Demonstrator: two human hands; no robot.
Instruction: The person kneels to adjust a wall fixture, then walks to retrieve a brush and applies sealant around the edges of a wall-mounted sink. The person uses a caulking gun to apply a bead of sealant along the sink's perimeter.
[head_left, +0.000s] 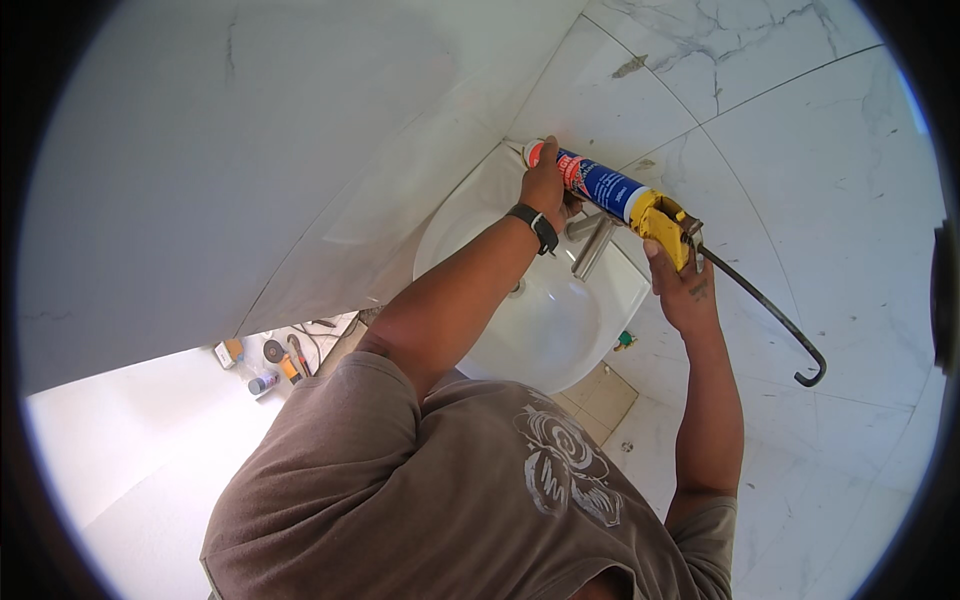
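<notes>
A yellow caulking gun point(660, 222) loaded with a blue and red sealant cartridge point(610, 190) lies slantwise above the back of a white washbasin point(480, 325). My left hand point(545, 188) is wrapped round the cartridge's front end, with a dark watch on that wrist. Round the gun's yellow handle and trigger my right hand point(688, 290) is closed. The gun's hooked rod point(770, 312) sticks out behind toward the right. At the front, the nozzle points into the corner where basin and tiled walls meet; its tip is hard to make out.
A metal tap point(594, 248) rises from the basin just below the cartridge. Marble-patterned tiled walls point(350, 120) close in on the left and right. Low at left, tools lie on the floor, an orange and black angle grinder point(288, 366) among them. A green fitting point(625, 341) shows beside the basin.
</notes>
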